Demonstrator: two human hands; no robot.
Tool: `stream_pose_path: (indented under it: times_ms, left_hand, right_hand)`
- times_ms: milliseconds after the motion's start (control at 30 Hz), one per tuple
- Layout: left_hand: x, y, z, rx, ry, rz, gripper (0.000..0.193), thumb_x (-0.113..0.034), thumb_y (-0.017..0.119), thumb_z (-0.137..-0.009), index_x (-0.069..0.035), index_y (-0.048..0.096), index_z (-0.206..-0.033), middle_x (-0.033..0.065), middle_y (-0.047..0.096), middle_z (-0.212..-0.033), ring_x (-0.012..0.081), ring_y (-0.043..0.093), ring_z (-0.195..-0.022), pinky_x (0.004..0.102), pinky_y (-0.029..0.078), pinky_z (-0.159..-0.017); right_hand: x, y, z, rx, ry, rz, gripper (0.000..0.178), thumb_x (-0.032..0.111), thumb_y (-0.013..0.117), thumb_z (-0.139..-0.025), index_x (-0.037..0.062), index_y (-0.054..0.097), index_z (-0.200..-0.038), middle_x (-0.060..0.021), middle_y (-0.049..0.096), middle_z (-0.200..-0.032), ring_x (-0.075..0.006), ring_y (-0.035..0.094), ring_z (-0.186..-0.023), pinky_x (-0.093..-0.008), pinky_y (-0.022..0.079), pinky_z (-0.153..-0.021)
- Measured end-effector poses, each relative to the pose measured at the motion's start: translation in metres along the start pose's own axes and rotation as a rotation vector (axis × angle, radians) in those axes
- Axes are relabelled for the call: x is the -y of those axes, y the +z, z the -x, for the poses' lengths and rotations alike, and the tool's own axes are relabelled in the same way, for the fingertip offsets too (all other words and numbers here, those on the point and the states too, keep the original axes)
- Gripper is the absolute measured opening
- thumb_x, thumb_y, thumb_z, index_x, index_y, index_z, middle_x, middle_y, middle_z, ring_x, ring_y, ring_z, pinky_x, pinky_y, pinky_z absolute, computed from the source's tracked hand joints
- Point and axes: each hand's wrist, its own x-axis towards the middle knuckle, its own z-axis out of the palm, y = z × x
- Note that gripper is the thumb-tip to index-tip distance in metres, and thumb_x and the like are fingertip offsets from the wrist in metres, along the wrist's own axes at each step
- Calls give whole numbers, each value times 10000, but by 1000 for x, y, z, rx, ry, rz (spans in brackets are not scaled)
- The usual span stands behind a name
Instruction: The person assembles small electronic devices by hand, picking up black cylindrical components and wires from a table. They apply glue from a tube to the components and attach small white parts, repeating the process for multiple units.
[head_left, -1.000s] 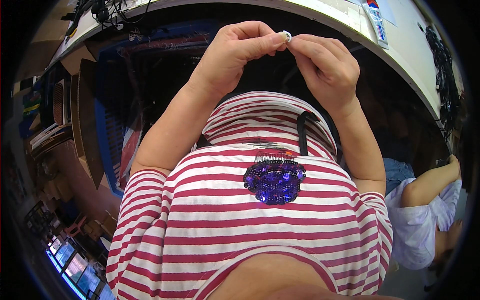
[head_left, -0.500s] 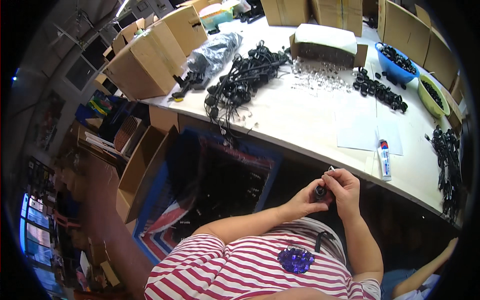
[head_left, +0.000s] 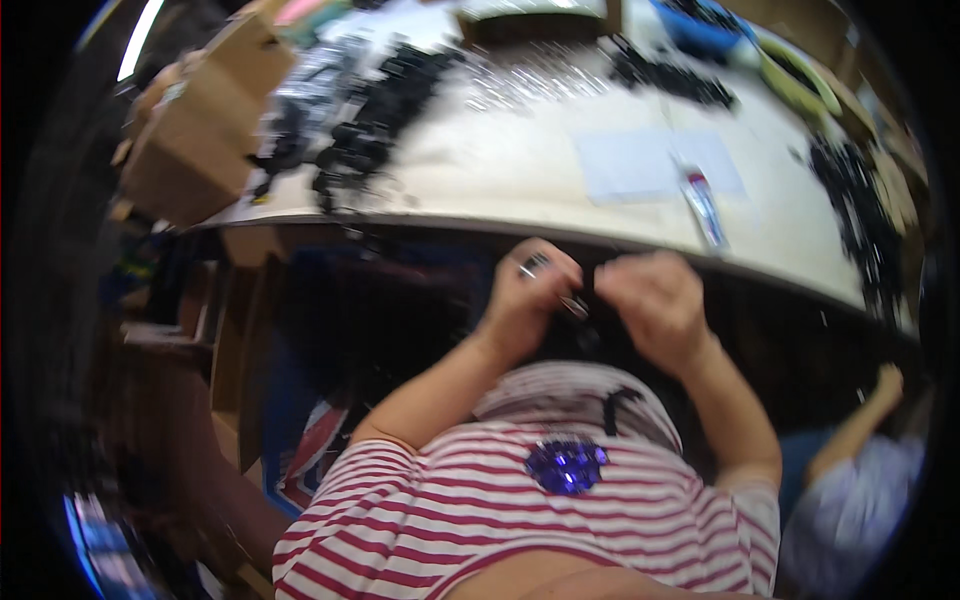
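In front of the table edge, my left hand [head_left: 528, 300] is closed round a small black round part [head_left: 574, 306] whose shiny end pokes out beside the fingers. My right hand [head_left: 655, 305] is raised a little to its right, apart from it. Motion smears its bent fingers, and whether anything is in them is hidden. On the table beyond, a white, blue and red tube [head_left: 704, 212] lies nearest to my right hand, beside a pale sheet of paper [head_left: 625, 170].
A tangle of black cables [head_left: 370, 125] lies left, small clear pieces [head_left: 530, 78] and black rings [head_left: 670, 75] farther back. Blue [head_left: 700, 35] and green [head_left: 795, 80] bowls stand back right, more black cables [head_left: 855, 220] right. A cardboard box [head_left: 205, 125] stands left. Another person's arm [head_left: 855, 425] shows lower right.
My hands have moved apart; the left has gone left with the black part, and the right has drawn away from it. The whole view has shifted and blurred.
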Motion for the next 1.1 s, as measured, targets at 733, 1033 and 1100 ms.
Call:
stream_pose_path:
  times_ms: [733, 1033, 1100]
  left_hand:
    - [-5, 10, -33, 131, -166, -432, 203, -81, 693, -740, -24, 607, -915, 16, 601, -754, 69, 558, -660, 200, 455, -599]
    - [6, 12, -16, 199, -155, -494, 205, -70, 699, -728, 20, 627, -897, 26, 620, -764, 67, 566, -701, 178, 458, -633]
    - [7, 13, -15, 188, -181, -537, 242, -88, 711, -722, 32, 625, -914, 40, 626, -790, 70, 569, -728, 198, 470, -668]
  right_hand:
    - [-22, -8, -14, 189, 804, -384, 173, 178, 593, -824, 14, 586, -769, -64, 520, -576, -95, 441, -526, -257, 367, -492]
    - [0, 15, 31, 97, 738, -348, 218, 239, 593, -835, 33, 562, -771, -81, 536, -594, -175, 519, -512, -269, 405, -486]
    - [-1, 18, 36, 85, 675, -255, 242, 266, 594, -825, 48, 548, -731, -104, 532, -594, -258, 518, -498, -309, 406, -457]
